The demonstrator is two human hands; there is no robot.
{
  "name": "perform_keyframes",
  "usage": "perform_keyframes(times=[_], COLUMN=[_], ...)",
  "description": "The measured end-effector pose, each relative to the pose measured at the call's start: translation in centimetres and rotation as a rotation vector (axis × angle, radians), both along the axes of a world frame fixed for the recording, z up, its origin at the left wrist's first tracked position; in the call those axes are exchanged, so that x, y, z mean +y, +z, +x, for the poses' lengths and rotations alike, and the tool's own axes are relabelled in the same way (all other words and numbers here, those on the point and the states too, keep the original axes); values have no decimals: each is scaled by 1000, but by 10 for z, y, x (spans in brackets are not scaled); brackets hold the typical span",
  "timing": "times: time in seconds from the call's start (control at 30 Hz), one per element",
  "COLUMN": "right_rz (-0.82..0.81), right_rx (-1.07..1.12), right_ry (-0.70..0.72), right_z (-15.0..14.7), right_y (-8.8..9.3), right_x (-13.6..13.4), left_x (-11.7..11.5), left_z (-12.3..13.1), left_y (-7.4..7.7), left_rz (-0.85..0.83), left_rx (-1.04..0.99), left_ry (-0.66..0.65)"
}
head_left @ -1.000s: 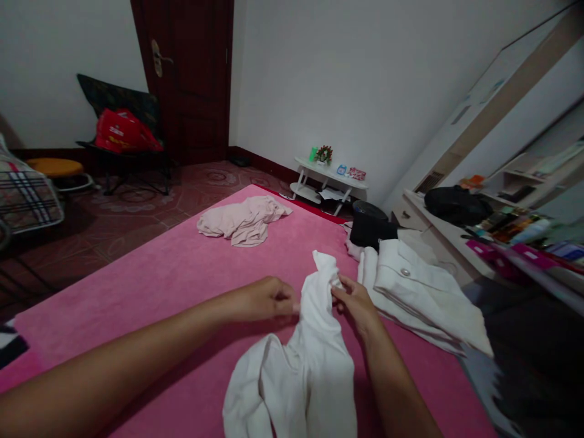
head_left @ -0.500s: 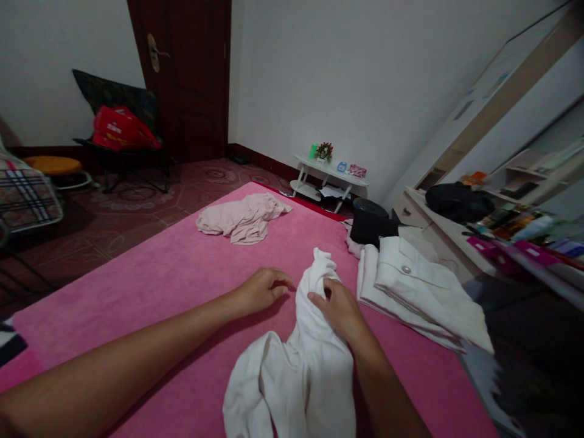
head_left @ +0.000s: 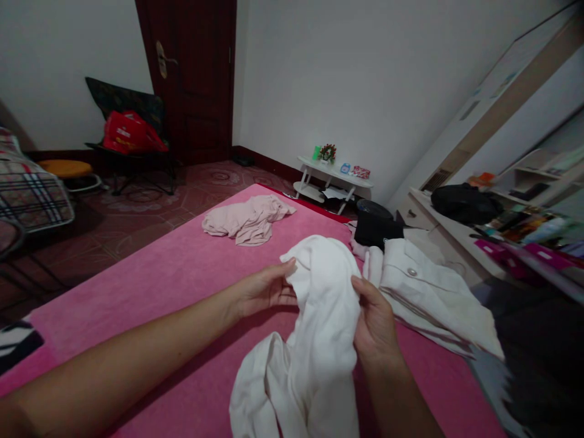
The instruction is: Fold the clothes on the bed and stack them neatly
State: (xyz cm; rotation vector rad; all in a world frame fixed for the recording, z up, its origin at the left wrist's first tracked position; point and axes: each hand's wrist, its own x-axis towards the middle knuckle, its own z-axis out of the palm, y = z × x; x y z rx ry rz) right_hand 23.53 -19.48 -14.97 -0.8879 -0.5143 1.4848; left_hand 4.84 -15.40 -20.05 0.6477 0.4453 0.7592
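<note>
A crumpled white garment (head_left: 314, 340) lies on the pink bed cover (head_left: 150, 286) in front of me, its upper part lifted. My left hand (head_left: 262, 289) pinches the garment's left edge near the top. My right hand (head_left: 376, 322) grips its right edge, fingers curled round the cloth. The fabric is spread between both hands, and the lower part trails toward me in loose folds.
A folded white jacket (head_left: 424, 292) lies just right of my hands, a black item (head_left: 376, 228) behind it. A pale pink garment (head_left: 246, 220) sits farther back on the bed. Beyond are a small white table (head_left: 335, 176), a dark door (head_left: 196, 79), a chair with a red bag (head_left: 128, 131), and a cluttered dresser (head_left: 493, 231).
Both hands have taken hold of the white garment's top and lifted and spread it wider. Earlier the left hand rested beside it on the cover.
</note>
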Motion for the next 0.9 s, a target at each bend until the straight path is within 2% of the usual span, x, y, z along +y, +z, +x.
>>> perform_keyframes(times=[0.17,0.37,0.43,0.5,0.57,0.63,0.73,0.83,0.87,0.9], right_rz=[30,128,204,278,318,330,428,539,543,538], right_rx=[-126,-331,-431,-514,-574,-673,-917,-1088,-1109,-1110], right_ry=[-39,-188,-255,-293,-268,-151,243,668,723,699], right_z=[5,24,32,40,46,52,58,61,61,60], right_y=[-4,-5,-5,-2,7,21,46,62,63,63], right_x=[5,17,23,25,20,7,-17,-31,-30,-26], left_x=[5,23,25,26,25,20,4,-13,-15,-13], left_z=[-9,-25,-29,-33,-40,-51,-75,-93,-95,-94], left_y=[19,34,38,43,51,64,87,105,110,115], left_rz=[84,72,139,225,320,414,487,442,432,437], left_rx=[25,70,121,175,261,382,545,603,614,625], left_ry=[229,584,650,661,621,519,236,29,-4,-15])
